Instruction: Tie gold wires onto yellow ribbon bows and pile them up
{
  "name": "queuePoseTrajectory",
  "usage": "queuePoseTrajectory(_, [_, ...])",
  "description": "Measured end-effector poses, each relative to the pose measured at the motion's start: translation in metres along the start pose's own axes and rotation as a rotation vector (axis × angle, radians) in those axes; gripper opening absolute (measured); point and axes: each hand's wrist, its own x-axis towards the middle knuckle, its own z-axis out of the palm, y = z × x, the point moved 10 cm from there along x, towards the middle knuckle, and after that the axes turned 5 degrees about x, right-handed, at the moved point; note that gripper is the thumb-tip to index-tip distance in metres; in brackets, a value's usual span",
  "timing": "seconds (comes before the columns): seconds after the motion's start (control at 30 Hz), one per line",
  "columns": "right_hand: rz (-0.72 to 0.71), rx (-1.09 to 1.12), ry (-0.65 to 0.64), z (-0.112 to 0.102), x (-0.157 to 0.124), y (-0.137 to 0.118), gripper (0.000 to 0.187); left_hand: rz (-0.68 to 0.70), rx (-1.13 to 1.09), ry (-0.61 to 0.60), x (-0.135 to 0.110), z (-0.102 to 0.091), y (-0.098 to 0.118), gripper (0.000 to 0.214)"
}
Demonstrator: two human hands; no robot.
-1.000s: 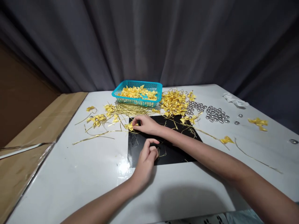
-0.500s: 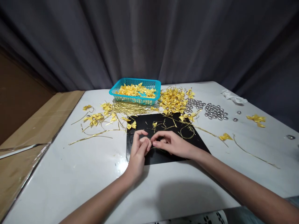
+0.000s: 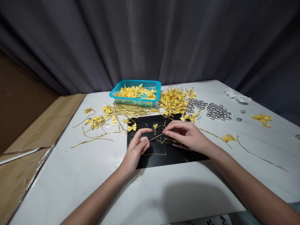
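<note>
- Head view: the cord (image 3: 157,136) runs over the middle of the mat (image 3: 151,161), nearly straight from hand to hand.
- Holding it well probably calls for light, even tension; a hard pull could kink it or slip it from your fingertips.
- Your left hand (image 3: 136,147), over the mat's left part, has its thumb pressed to curled fingers, the cord coming out beside them; the forefinger reaches forward, free. The grip inside is hidden.
- Your right hand (image 3: 187,134), over the mat's right part, pinches the cord's other end between thumb and forefinger tips; you cannot tell how the hidden fingers lie.
- Mind the dark tool (image 3: 178,145) on the mat beneath your right hand: a low wrist could nudge it.
- Watch the thin strand (image 3: 158,154) bent on the mat near your left hand; whether it joins your cord is unclear.
- One bow (image 3: 155,126) lies on the mat just beyond the cord, so sweeping forward could catch it.
</note>
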Motion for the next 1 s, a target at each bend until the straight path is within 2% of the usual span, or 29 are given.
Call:
queuePoseTrajectory(0.1, [-0.087,-0.079,0.059,-0.008,-0.002,-0.009,0.016,-0.060,0.088,-0.121,-0.001,0.012,-0.007,0.028])
queuePoseTrajectory(0.2, [-0.154,-0.093,0.022,0.000,-0.005,-0.018,0.014,-0.023,0.136,-0.094,0.000,0.013,-0.005,0.026])
queuePoseTrajectory(0.3, [-0.220,-0.112,-0.050,0.013,-0.009,-0.026,0.014,0.015,0.007,-0.084,-0.001,0.017,-0.004,0.027])
queuePoseTrajectory(0.4, [-0.262,-0.129,-0.098,0.020,-0.010,-0.030,0.014,-0.094,-0.155,-0.164,-0.004,0.030,-0.014,0.031])
queuePoseTrajectory(0.5, [-0.254,-0.148,-0.114,0.021,-0.010,-0.029,0.014,-0.214,-0.176,-0.173,-0.009,0.036,-0.025,0.029])
queuePoseTrajectory(0.83, [-0.328,-0.121,0.078,0.004,-0.011,-0.032,0.009,-0.141,-0.337,-0.156,-0.011,0.036,-0.012,0.024])
queuePoseTrajectory(1.0, [-0.321,-0.100,0.086,0.004,-0.013,-0.030,0.007,-0.137,-0.337,-0.117,-0.010,0.030,-0.012,0.025])
